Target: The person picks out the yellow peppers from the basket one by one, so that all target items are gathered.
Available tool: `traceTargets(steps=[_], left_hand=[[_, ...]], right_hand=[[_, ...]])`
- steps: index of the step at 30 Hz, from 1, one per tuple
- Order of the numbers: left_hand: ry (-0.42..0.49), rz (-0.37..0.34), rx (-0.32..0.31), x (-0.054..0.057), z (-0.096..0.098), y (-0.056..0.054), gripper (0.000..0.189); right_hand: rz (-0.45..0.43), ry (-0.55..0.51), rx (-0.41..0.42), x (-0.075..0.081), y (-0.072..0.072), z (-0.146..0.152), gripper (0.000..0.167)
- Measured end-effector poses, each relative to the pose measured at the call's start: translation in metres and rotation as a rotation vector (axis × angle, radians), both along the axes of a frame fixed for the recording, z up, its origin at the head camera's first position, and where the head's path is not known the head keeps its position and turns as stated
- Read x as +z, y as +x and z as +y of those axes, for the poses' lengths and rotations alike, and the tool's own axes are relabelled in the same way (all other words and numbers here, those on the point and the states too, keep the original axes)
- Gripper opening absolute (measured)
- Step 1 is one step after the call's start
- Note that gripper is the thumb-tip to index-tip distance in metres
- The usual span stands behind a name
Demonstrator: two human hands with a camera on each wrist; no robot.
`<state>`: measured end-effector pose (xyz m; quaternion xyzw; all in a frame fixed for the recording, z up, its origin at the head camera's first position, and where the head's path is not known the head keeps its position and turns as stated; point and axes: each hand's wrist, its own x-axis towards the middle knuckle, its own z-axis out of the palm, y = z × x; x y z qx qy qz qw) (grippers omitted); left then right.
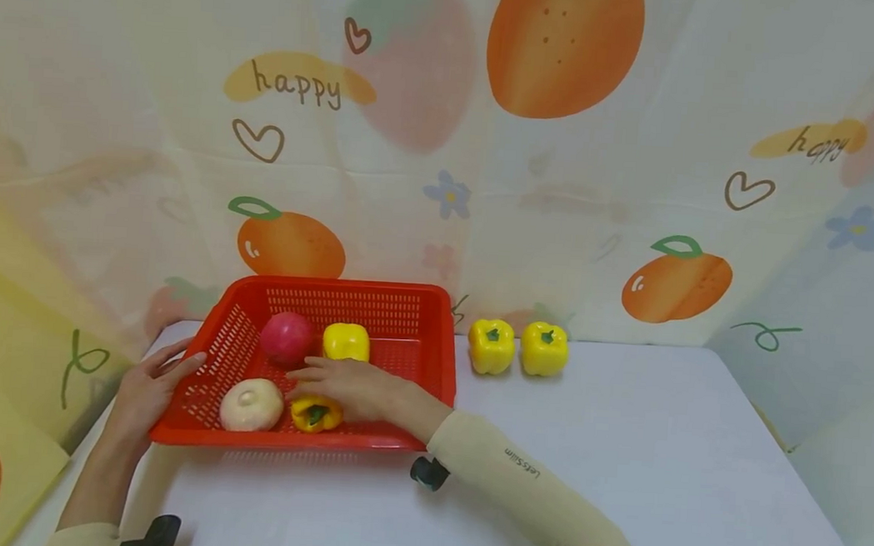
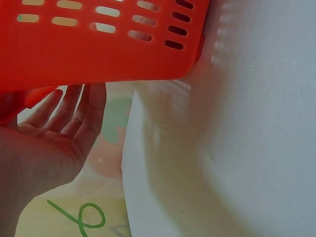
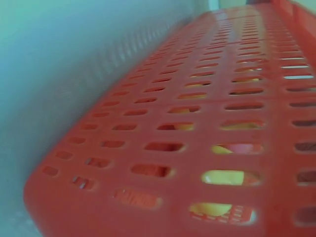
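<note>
My left hand (image 1: pixel 146 389) grips the left rim of a red plastic basket (image 1: pixel 443 348), thumb over the edge; in the left wrist view its fingers (image 2: pixel 91 118) reach under the rim. Inside the basket, my right hand (image 1: pixel 347 387) is over a yellow bell pepper (image 1: pixel 315 416) that lies tipped with its green stem facing me. The fingers point left, fairly straight, right at the pepper's top. Another yellow bell pepper (image 1: pixel 346 342) sits behind the hand. To the left are a pinkish-red round fruit (image 1: pixel 287 339) and a cream, round, flattened vegetable with a knob (image 1: pixel 252 405). The basket wall hides the right hand in the right wrist view.
Two yellow bell peppers (image 1: pixel 491 346) stand side by side on the white table (image 1: pixel 621 451), just right of the basket. A printed cloth (image 1: pixel 547 188) hangs behind the table and along its sides.
</note>
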<state>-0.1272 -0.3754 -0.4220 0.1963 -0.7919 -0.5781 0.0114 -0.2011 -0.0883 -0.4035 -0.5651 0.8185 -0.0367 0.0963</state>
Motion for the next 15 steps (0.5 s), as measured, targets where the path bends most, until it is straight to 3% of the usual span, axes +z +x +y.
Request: traceTargets(steps=[5,15], left_hand=[[-0.010,-0.001,0.001,0.0016,0.0005,0.0013,0.083],[0.016,-0.009,0.012,0.0010,0.0016,-0.0002,0.081]], right_hand=[[0.032,0.025,0.027,-0.0014,0.0028,-0.0015,0.072],[0.197,0.125,0.067,-0.0039,0.0066,-0.0065,0.068]])
